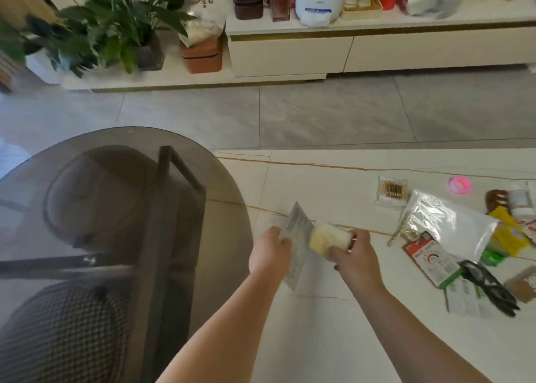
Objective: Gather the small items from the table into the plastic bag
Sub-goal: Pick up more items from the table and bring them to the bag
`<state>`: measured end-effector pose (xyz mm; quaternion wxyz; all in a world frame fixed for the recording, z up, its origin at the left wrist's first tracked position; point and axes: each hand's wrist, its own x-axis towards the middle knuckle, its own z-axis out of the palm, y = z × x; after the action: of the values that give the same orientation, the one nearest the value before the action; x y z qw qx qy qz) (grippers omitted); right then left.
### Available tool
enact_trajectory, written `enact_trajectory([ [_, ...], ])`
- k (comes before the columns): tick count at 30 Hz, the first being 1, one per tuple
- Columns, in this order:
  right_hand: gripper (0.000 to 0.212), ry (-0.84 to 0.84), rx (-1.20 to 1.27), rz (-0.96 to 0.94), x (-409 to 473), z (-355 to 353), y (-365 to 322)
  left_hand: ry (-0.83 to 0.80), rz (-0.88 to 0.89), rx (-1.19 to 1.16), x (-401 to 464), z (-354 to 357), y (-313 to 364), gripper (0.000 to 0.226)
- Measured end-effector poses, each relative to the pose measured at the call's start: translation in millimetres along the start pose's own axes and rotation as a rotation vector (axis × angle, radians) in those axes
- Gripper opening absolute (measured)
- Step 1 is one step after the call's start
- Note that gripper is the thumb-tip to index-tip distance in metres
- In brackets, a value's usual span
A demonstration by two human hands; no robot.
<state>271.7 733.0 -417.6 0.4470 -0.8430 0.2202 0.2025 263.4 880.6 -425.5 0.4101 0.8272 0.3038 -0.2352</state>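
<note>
My left hand [269, 252] grips a clear plastic bag [298, 255] with printed text, held upright over the white table [319, 339]. My right hand [355, 255] holds a pale yellow roll-shaped item [329, 236] at the bag's upper edge. Small items lie on the table to the right: a cotton swab pack [391, 192], a pink ring [459, 184], a second clear bag [452, 223], a chain [404, 233], a red and green card pack [429, 262], black glasses [487, 287] and yellow packets [507, 234].
A round smoked-glass table [121, 208] adjoins the white table on the left, with a checked chair [58, 333] seen through it. Across the grey floor stands a low white cabinet [377, 51] with bottles and boxes, and potted plants [116, 25] at the left.
</note>
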Motion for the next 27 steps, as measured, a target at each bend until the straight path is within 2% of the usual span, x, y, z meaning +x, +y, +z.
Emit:
enact_trajectory([
  [5, 0.026, -0.140, 0.056, -0.110, -80, -27, -26, 0.117, -0.028, -0.142, -82, -35, 0, 0.017],
  [9, 0.031, -0.235, 0.017, -0.209, -152, -40, -48, 0.224, -0.118, -0.369, -159, -66, -9, 0.016],
  [16, 0.042, -0.397, -0.023, -0.293, -270, -27, -91, 0.392, -0.223, -0.579, -278, -137, -52, 0.014],
  [23, 0.033, -0.520, -0.161, -0.395, -373, 23, -118, 0.587, -0.306, -0.742, -382, -205, -143, 0.027],
  [27, 0.026, -0.661, -0.224, -0.465, -433, 70, -127, 0.672, -0.405, -0.812, -433, -236, -218, 0.034],
])
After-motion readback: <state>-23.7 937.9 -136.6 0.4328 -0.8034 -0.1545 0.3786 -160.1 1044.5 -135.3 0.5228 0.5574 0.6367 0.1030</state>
